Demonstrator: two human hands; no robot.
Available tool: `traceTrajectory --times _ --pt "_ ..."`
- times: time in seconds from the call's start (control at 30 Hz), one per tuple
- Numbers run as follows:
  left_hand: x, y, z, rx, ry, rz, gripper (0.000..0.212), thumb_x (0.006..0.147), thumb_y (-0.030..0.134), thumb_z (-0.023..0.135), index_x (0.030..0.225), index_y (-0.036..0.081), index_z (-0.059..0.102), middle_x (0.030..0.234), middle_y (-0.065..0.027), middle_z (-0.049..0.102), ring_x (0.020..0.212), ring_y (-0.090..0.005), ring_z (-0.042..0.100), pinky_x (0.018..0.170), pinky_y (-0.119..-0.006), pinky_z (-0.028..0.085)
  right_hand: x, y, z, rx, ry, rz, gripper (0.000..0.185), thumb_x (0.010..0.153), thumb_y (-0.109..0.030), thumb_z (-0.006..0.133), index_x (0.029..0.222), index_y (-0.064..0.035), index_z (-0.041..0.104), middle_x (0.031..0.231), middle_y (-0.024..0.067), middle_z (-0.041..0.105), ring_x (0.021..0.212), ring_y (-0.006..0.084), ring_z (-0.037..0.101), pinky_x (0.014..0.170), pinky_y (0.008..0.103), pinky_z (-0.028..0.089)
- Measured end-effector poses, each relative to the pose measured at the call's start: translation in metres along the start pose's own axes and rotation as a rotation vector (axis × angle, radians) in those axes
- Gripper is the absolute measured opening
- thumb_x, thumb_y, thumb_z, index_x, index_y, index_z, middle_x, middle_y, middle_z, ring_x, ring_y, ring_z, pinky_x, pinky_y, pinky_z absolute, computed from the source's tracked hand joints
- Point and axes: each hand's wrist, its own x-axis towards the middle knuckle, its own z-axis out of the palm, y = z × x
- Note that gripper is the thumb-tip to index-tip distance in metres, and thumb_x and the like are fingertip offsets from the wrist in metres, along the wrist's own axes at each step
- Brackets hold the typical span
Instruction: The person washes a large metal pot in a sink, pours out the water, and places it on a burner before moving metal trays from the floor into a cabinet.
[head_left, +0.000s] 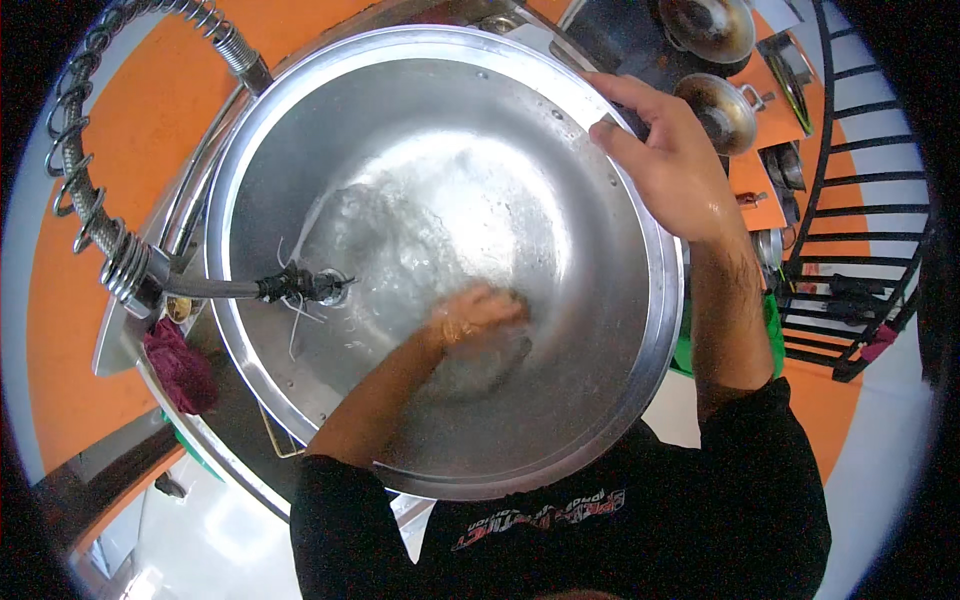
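A large round metal pot (600, 300) with a wide rim stands before me, with moving water inside. My left hand (480, 315) reaches down into the water near the middle of the pot; it is blurred, and whether it holds anything cannot be told. My right hand (667, 157) grips the rim at the upper right, with the thumb on the inner side. The end of a flexible hose faucet (322, 287), wrapped in dark material with loose white ties, hangs over the left part of the pot, left of my left hand.
A spring-coiled hose (82, 165) arches at the left. A dark red cloth (180, 367) lies over the metal sink edge (232, 457). Used woks (716, 112) stand at the upper right, near a black metal railing (870, 176). Something green (772, 337) shows behind my right forearm.
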Motion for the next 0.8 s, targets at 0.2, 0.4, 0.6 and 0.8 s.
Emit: traceTrajectory --times 0.2,0.4,0.6,0.8 --pt "-0.005 -0.007 0.006 0.088 0.914 0.059 0.039 0.084 0.019 0.059 0.123 0.016 0.053 0.123 -0.0042 0.05 0.115 -0.0188 0.045 0.098 -0.04 0.039 0.002 -0.001 -0.004 -0.012 -0.007 -0.034 0.039 0.087 -0.013 0.056 0.123 0.0032 0.056 0.109 0.0132 0.064 0.101 0.0173 0.059 0.091 0.0307 0.044" --pt "0.042 -0.058 0.096 0.041 0.352 0.308 0.038 0.084 0.019 0.057 0.122 0.015 0.054 0.122 -0.0059 0.05 0.117 -0.0231 0.045 0.097 -0.041 0.036 0.005 -0.013 0.001 0.061 -0.031 -0.091 0.039 0.088 -0.013 0.055 0.123 0.0028 0.056 0.109 0.0136 0.064 0.099 0.0181 0.06 0.091 0.031 0.045" --pt "-0.023 -0.005 0.049 0.069 0.764 0.177 0.037 0.087 0.018 0.054 0.123 0.013 0.053 0.129 -0.0065 0.049 0.121 -0.022 0.045 0.103 -0.039 0.032 0.002 -0.008 -0.006 -0.013 -0.047 -0.058 0.038 0.088 -0.011 0.055 0.124 0.0024 0.056 0.111 0.0131 0.064 0.102 0.0182 0.06 0.092 0.0314 0.045" --pt "-0.019 -0.003 0.01 0.13 0.647 0.225 0.045 0.08 0.016 0.066 0.122 0.011 0.053 0.121 -0.0062 0.052 0.115 -0.0213 0.049 0.091 -0.039 0.043 0.005 -0.018 0.006 0.013 0.013 -0.043 0.041 0.088 -0.012 0.056 0.126 0.0024 0.054 0.113 0.0138 0.063 0.101 0.0197 0.061 0.093 0.03 0.044"
